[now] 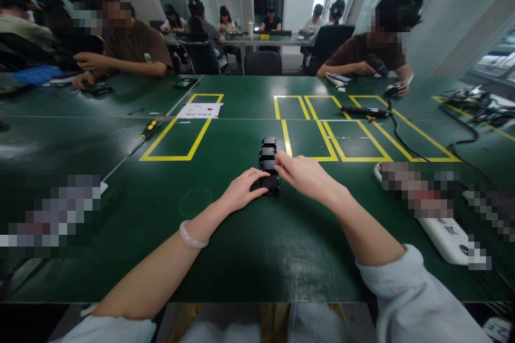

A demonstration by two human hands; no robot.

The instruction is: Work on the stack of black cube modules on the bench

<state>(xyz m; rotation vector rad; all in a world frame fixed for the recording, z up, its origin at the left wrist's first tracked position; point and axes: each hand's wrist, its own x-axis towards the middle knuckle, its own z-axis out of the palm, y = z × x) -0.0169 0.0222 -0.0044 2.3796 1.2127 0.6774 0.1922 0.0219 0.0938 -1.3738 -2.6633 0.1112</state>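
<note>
Several small black box-shaped parts stand in a row on the green table, running away from me. My left hand (245,188) is at the nearest black box-shaped part (270,184), with thumb and fingers set against its left side and top. My right hand (300,173) is closed at the right side of the row, its fingertips pinched together beside the second part (269,165). Whatever may be between those fingertips is too small to make out. The farthest part (269,142) in the row is untouched.
Yellow tape outlines (166,159) mark the green table (241,262). To the left lie a yellow-black screwdriver (149,128) and a paper sheet (199,111). A black corded tool (364,111), tangled cables (478,103) and a white device (446,238) are on the right. Two people work across the table.
</note>
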